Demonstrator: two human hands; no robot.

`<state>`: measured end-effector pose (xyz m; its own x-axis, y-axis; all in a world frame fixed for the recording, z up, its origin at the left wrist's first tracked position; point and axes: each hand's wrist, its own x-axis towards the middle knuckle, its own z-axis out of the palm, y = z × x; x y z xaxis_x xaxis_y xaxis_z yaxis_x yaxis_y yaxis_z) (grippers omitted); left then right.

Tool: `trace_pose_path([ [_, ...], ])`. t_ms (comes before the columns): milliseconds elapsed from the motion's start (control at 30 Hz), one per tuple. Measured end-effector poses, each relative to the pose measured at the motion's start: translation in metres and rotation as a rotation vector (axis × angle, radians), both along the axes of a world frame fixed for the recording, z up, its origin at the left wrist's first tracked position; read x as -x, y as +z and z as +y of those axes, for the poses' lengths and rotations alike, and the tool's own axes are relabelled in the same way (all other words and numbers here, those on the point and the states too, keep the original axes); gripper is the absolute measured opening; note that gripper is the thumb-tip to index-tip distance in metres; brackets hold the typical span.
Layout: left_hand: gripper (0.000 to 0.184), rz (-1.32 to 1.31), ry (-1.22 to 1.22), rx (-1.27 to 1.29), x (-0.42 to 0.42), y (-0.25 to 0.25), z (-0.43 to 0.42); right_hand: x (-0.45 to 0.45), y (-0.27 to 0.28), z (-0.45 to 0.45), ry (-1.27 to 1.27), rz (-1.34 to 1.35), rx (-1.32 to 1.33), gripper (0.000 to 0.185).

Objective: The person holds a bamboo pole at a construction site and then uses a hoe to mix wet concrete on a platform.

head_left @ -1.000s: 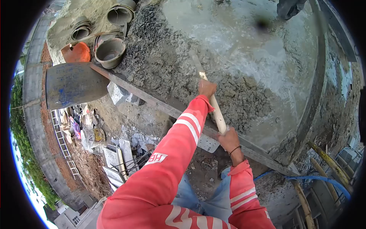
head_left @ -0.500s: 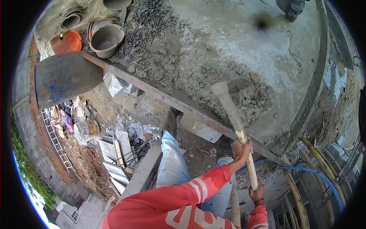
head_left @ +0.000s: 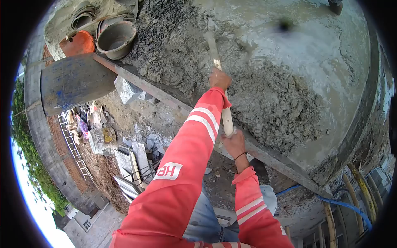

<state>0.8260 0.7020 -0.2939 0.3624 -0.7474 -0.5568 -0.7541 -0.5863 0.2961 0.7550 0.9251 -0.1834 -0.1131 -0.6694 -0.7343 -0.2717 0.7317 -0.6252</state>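
At the upper left of the frame, saw an orange tub beside a grey bucket, apparently placed near the rim to stay within reach. Followed a board running diagonally toward the lower right, seemingly set to hold back wet mix. Near the centre, found the left hand and right hand apart, each grip wrapped around a wooden handle, probably for leverage. Saw the handle slanting up over the mix; could not make out any blade.
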Motion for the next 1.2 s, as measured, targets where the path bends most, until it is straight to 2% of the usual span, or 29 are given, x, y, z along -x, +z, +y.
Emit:
trace_pose_path([
  [100,0.066,0.024,-0.026,-0.096,0.03,0.016,0.03,0.028,0.04,0.013,0.03,-0.02,-0.16,0.042],
  [167,0.067,-0.041,0.013,-0.075,0.024,0.009,0.074,0.038,0.063,0.041,0.108,0.073,-0.096,0.045],
  [200,0.067,-0.038,0.001,-0.07,0.027,0.028,0.082,0.043,0.077,0.051,0.148,0.123,-0.119,0.046],
  [267,0.051,0.053,0.127,-0.103,0.025,0.071,0.097,0.053,0.111,0.064,0.192,0.16,-0.133,0.048],
  [333,0.041,0.246,0.218,-0.198,0.027,0.086,0.117,0.087,0.152,0.07,0.302,0.16,-0.202,0.051],
  [400,0.022,0.147,0.229,0.076,0.05,0.087,0.163,0.127,0.186,0.102,0.366,0.195,-0.145,0.052],
  [467,0.012,0.679,0.586,-0.037,0.064,0.08,0.196,0.166,0.229,0.14,0.396,0.24,-0.056,0.05],
  [533,0.009,0.877,0.884,-0.077,0.119,0.154,0.218,0.201,0.259,0.195,0.411,0.348,-0.065,0.047],
  [567,0.005,0.985,0.922,-0.146,0.142,0.171,0.245,0.22,0.261,0.237,0.38,0.391,-0.064,0.045],
  [600,0.004,0.983,0.877,-0.2,0.167,0.203,0.264,0.235,0.275,0.261,0.389,0.404,-0.039,0.043],
  [633,0.003,1.048,0.901,-0.226,0.19,0.192,0.301,0.252,0.277,0.291,0.384,0.476,-0.043,0.043],
  [700,0.004,1.144,0.961,-0.398,0.219,0.222,0.328,0.262,0.285,0.335,0.39,0.552,-0.06,0.043],
  [733,0.004,1.147,0.974,-0.408,0.218,0.235,0.331,0.263,0.292,0.349,0.387,0.56,-0.159,0.046],
  [800,0.009,1.166,0.957,-0.411,0.217,0.254,0.322,0.262,0.278,0.353,0.379,0.572,-0.255,0.05],
  [867,0.01,1.213,0.97,-0.309,0.19,0.263,0.287,0.244,0.243,0.351,0.407,0.507,-0.148,0.049],
  [933,0.013,1.299,0.946,-0.085,0.147,0.26,0.227,0.202,0.209,0.275,0.385,0.537,-0.107,0.042],
  [1033,0.019,1.272,0.814,0.299,0.072,0.24,0.116,0.154,0.127,0.155,0.428,0.564,0.155,0.039],
  [1100,0.021,1.201,0.802,0.554,0.034,0.207,0.055,0.127,0.085,0.067,0.439,0.579,0.311,0.04],
  [1133,0.016,1.089,0.767,0.59,0.027,0.19,0.035,0.118,0.08,0.022,0.471,0.593,0.365,0.041],
  [1200,0.012,0.937,0.701,0.65,0.026,0.143,-0.004,0.117,0.058,-0.047,0.51,0.526,0.28,0.042],
])
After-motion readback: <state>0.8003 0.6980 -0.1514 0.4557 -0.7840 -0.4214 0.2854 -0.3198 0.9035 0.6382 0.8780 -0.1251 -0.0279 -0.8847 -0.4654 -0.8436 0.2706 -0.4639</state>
